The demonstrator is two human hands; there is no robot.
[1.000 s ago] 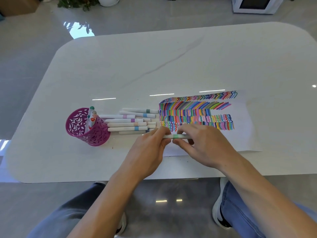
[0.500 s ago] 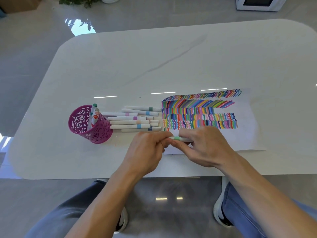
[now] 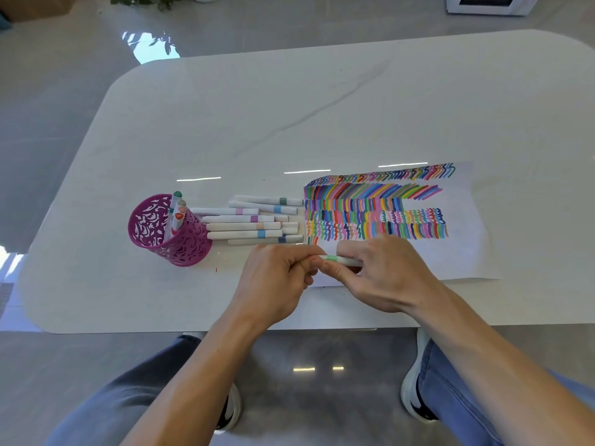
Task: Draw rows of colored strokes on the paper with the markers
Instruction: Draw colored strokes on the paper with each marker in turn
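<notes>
A white sheet of paper lies on the table, filled with several rows of colored strokes. Both hands hold one white marker with a green band level over the paper's near left corner. My left hand grips its left end with closed fingers. My right hand pinches the barrel to the right of the band. The marker's tip and cap are hidden by the fingers.
Several white markers lie side by side left of the paper. A purple cut-out pen cup with a few markers stands further left. The white table's near edge runs just under my wrists; my knees show below.
My hands stay together on the green-banded marker at the same spot on the paper. Less of the barrel shows between them than one second ago.
</notes>
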